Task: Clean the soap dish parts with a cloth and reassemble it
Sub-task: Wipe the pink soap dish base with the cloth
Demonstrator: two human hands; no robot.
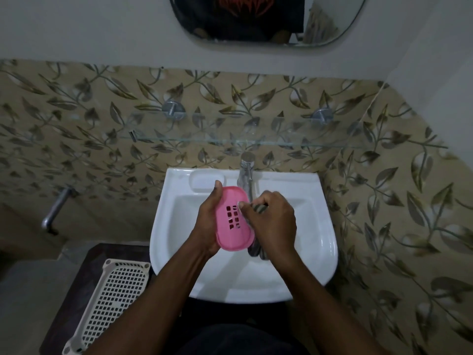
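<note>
Pink soap dish part (233, 219) in left hand (204, 221); right hand (272, 224) presses cloth (256, 249) against it.

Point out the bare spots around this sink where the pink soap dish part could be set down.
The recess left of the tap is bare, as is the sink rim right of it. The glass shelf looks empty. The bowl's middle is crowded by both hands.

- White sink (317, 242), centre, with a chrome tap (246, 172) on its far rim.
- Dark surface (74, 283) near left, bearing a white perforated basket (112, 301).
- Glass shelf (230, 139) on the far wall.
</note>
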